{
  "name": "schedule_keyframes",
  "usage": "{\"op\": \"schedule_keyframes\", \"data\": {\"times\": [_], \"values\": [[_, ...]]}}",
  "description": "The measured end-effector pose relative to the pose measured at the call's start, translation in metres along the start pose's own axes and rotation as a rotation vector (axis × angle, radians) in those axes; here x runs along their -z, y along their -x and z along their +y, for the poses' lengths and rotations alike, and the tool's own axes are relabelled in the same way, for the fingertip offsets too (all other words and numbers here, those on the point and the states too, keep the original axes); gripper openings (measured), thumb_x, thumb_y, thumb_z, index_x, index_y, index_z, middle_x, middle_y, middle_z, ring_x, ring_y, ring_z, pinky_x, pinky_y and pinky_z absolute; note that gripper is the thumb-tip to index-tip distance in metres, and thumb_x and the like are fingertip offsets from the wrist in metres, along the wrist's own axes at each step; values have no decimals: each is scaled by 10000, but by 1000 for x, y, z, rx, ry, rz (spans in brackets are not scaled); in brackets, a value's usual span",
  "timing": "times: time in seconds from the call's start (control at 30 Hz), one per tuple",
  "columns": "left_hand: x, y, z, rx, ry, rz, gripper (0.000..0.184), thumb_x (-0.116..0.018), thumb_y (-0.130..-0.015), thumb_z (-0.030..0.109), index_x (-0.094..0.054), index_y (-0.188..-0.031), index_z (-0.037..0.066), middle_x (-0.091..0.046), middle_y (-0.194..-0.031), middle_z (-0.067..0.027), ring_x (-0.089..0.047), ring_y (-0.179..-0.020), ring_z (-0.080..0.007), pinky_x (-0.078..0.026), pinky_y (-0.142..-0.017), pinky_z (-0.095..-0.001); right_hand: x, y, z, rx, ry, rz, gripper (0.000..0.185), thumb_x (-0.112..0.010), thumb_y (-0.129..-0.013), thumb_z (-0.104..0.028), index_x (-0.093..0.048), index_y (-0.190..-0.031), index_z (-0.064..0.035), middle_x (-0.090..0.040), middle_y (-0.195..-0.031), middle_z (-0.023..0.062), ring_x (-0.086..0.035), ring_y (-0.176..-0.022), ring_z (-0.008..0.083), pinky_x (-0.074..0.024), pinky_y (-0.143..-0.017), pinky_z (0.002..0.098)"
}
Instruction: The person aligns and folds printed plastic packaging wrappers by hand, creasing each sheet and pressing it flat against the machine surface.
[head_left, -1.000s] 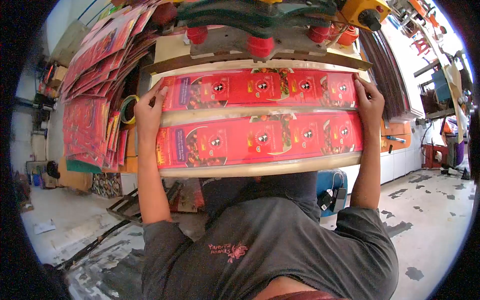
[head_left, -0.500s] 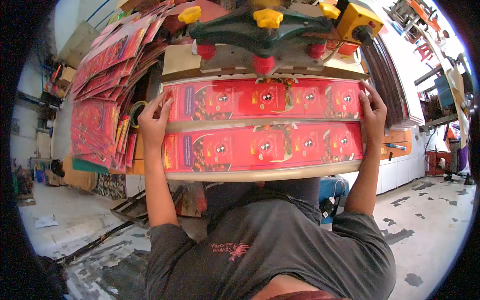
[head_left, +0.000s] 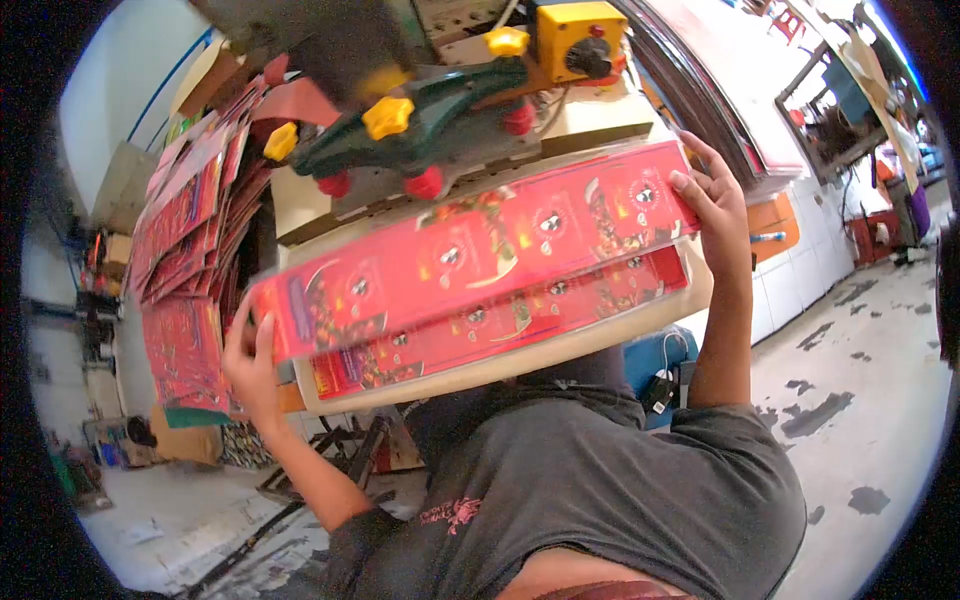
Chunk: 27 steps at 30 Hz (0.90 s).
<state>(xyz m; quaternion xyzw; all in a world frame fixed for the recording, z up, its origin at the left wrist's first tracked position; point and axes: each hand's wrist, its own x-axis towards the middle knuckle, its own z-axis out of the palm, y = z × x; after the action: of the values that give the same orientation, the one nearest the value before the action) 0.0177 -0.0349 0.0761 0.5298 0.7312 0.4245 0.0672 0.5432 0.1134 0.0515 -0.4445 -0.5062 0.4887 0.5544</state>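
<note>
A long red printed strip (head_left: 400,275) is held up at its two ends, its near edge overlapping a second red strip (head_left: 520,318) that lies on the cream board (head_left: 450,385) in front of my body. My left hand (head_left: 252,352) pinches the strip's left end between thumb and fingers. At the right end my right hand (head_left: 712,192) grips the corner, thumb on top and fingers behind it. Just beyond the strip stands a dark green machine bar (head_left: 430,120) with yellow knobs (head_left: 388,117) and red feet (head_left: 423,181).
A leaning pile of red printed sheets (head_left: 185,235) is at the left. A yellow switch box (head_left: 583,42) sits behind the machine. Stacked dark-edged sheets (head_left: 690,90) are at the upper right, near a blue marker (head_left: 768,237) on an orange surface (head_left: 776,226).
The far strip has been lifted off the board and moved over part of the near one, between both hands. The camera view has tilted, with the left side lower.
</note>
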Motion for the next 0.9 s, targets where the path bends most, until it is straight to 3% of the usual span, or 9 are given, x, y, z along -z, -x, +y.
{"op": "schedule_keyframes", "data": {"times": [0.03,0.17,0.27,0.37,0.53,0.6,0.67,0.73,0.9], "values": [[8,11,0,-17,5,37,410,-675,-928,130,-607,-1319,28,-411,-750,74,-302,-644,-49,-275,-569,-220,-5,9,-6,19,7,17,641,-666,-925,-124,-345,-1449,56,-707,-995,165,-680,-881,128,-530,-780,226],[24,57,-7,-85,52,149,447,-661,-940,129,-562,-1355,-4,-491,-793,63,-361,-675,-52,-333,-599,-228,-9,34,4,-186,-168,-91,367,-696,-908,-170,-616,-1182,61,-709,-1022,114,-678,-871,124,-537,-787,253],[25,69,-36,-123,42,318,401,-650,-955,190,-608,-1305,0,-635,-869,-2,-479,-721,-91,-412,-657,-250,-19,48,3,-265,-272,-166,328,-653,-931,-183,-636,-1154,58,-706,-1039,98,-666,-908,125,-515,-836,258],[36,76,-14,210,-471,153,367,-629,-966,290,-684,-1171,-9,-712,-1028,-168,-632,-896,-168,-487,-808,-314,-29,54,5,-219,-287,-195,310,-636,-940,-197,-655,-1129,47,-704,-1024,84,-653,-906,110,-507,-831,252],[17,55,20,90,-354,284,339,-626,-966,254,-684,-1142,-31,-708,-1034,-137,-652,-928,-217,-494,-856,-331,-42,63,-2,-169,-229,-268,306,-650,-935,-206,-668,-1107,46,-697,-972,60,-615,-856,80,-478,-773,231],[-7,48,59,37,-124,117,302,-636,-949,200,-683,-1124,-42,-705,-1047,-129,-656,-946,-237,-493,-880,-331,-47,66,-5,-177,-232,-296,314,-663,-929,-212,-669,-1104,48,-698,-961,55,-620,-845,80,-485,-759,240],[-30,45,75,-213,-4,-55,259,-663,-904,137,-693,-1100,-28,-702,-1003,-122,-653,-932,-218,-493,-868,-327,-53,68,-10,-186,-155,-350,313,-670,-929,-224,-675,-1080,50,-699,-941,49,-620,-827,81,-489,-737,245],[-50,44,128,-212,9,-315,237,-685,-850,85,-707,-1070,-3,-693,-961,-124,-655,-909,-213,-494,-849,-324,-57,70,-12,-175,-146,-390,302,-670,-931,-218,-678,-1066,51,-699,-930,48,-621,-826,81,-491,-735,245],[-93,34,178,-530,138,-441,234,-663,-807,57,-706,-1037,38,-671,-897,-123,-654,-841,-285,-496,-775,-360,-72,71,-25,-170,-130,-511,272,-657,-947,-199,-681,-1044,53,-697,-940,50,-625,-851,81,-494,-745,242]]}}
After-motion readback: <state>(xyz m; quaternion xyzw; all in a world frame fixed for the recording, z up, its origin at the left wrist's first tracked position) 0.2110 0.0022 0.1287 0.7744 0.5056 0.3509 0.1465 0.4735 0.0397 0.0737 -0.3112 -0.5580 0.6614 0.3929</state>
